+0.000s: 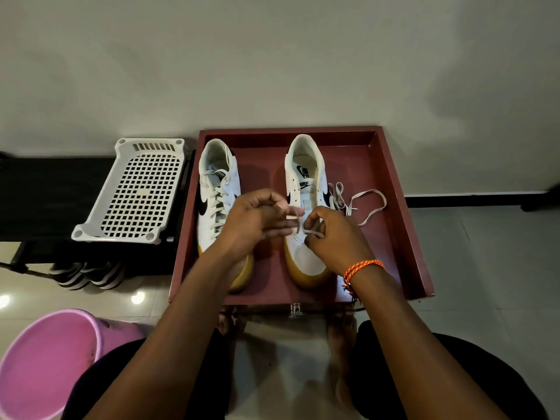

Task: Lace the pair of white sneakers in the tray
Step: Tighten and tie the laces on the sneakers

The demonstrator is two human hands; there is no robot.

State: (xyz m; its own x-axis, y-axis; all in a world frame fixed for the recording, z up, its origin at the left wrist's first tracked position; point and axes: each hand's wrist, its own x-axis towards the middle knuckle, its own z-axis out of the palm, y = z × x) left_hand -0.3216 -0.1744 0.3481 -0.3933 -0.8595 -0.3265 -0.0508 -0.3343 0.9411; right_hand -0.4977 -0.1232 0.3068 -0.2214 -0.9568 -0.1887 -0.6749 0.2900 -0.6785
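A dark red tray (394,207) holds two white, gum-soled sneakers lying lengthwise, toes toward the person. The left sneaker (216,189) is laced; the right sneaker (304,177) is mostly unlaced. The left hand (257,221) and right hand (336,234) each pinch its white lace (368,204).

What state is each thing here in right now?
Left sneaker: laced, in tray.
Right sneaker: mostly unlaced, upper eyelets empty.
Lace: loose end trailing on tray floor.
Left hand: pinching lace.
Right hand: pinching lace.
Tray: holds both sneakers.
Pink bucket: tilted.
White basket: upside down.
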